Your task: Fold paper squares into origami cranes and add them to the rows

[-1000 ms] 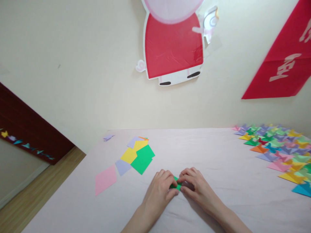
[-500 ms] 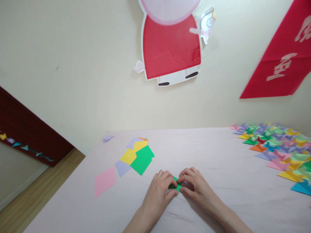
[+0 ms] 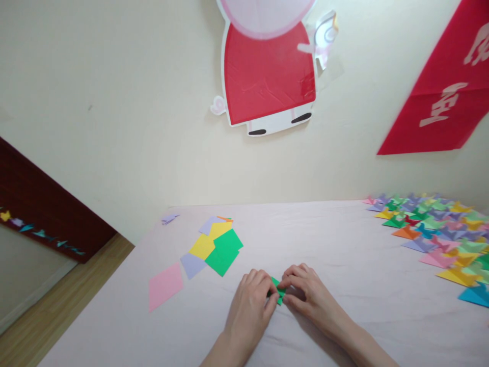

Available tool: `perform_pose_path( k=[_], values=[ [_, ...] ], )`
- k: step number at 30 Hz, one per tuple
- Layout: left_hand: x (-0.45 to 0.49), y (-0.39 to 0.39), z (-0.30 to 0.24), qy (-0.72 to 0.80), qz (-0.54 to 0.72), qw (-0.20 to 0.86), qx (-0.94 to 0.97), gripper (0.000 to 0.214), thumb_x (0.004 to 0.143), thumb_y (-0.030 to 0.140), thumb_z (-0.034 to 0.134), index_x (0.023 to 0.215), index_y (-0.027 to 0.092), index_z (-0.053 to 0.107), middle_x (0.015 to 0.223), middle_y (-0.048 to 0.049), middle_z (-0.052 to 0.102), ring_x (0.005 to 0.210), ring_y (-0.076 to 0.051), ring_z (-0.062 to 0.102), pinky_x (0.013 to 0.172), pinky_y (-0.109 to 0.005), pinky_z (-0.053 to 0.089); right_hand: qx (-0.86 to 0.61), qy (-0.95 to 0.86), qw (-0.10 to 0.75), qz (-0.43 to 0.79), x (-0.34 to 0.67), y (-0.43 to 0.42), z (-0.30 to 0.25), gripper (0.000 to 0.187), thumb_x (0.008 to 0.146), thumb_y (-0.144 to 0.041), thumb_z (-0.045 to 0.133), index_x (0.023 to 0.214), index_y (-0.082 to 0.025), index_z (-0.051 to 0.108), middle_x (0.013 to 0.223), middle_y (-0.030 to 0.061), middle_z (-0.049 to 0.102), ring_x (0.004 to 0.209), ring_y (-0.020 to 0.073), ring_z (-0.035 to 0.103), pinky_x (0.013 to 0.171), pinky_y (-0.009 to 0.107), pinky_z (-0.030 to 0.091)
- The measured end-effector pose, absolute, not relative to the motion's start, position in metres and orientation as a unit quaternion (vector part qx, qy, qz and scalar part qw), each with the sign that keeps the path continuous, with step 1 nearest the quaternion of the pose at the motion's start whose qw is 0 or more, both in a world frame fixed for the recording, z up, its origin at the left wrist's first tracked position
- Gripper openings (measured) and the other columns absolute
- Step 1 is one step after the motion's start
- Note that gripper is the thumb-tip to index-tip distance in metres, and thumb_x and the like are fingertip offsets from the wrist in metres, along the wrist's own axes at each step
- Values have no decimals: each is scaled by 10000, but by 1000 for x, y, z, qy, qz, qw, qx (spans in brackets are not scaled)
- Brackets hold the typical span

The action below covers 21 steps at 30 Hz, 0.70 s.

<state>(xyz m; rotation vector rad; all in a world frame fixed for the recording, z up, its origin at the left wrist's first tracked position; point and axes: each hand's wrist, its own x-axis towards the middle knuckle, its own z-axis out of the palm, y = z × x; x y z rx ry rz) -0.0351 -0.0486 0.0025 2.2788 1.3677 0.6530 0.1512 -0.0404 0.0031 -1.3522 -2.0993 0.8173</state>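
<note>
Green piece (image 3: 281, 293) under the fingers at lower centre, apparently mid-fold

From my end of the feed I see the green piece on the bench (image 3: 324, 239), at lower centre of the frame, small and largely covered by fingers. The left hand (image 3: 250, 302) comes in from the lower edge with its grip drawn nearly closed: thumb and forefinger meet at the left side of the piece and seem to have hold of it. The right hand (image 3: 307, 291) has forefinger and thumb a little apart, both at the right side of the piece; whether that grip pinches the paper or merely steadies it, I cannot tell.

I read the step in hand as shaping or pressing a small crease, with the left side being worked and the right side held in place. To my eye, the next move calls for light, level pressure along the fold, edges kept lined up, and the right fingers firm enough that the paper does not skid. Which layers are folded I cannot make out.

Left of centre lie flat green sheets (image 3: 223, 257), yellow sheets (image 3: 202, 246) and a pink sheet (image 3: 165, 287); at the right edge, rows of folded pieces (image 3: 437, 259) in many colours, well apart from both hands
</note>
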Motion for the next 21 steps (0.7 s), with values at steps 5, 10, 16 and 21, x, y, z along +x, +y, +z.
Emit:
perform_pose_path(
  k=[5,10,16,21],
  values=[
    [-30,-54,1,529,241,166,797,166,830,36,558,802,197,528,897,-7,546,897,-202,489,794,-341,381,-508,-769,252,294,149,-40,1,141,808,-99,614,778,-228,663,854,0,646,885,193,531,830,340,378],
    [-29,-55,-1,554,242,158,781,175,817,34,544,776,203,522,887,-9,539,896,-207,488,787,-345,386,-512,-775,238,284,147,-40,2,106,811,-129,638,770,-226,650,835,-5,642,865,190,527,810,336,366],
    [-29,-53,2,548,220,162,791,128,839,112,601,787,206,531,895,1,552,906,-211,483,793,-353,378,-524,-778,210,276,144,-35,0,87,821,-145,642,787,-224,649,845,-4,647,865,189,534,795,333,349],
    [-30,-51,4,542,186,137,808,125,906,119,518,824,210,544,944,-16,567,921,-215,479,787,-348,383,-522,-789,184,267,143,-30,4,121,839,-123,597,779,-217,643,855,5,654,859,185,547,791,328,351]
  ],
)
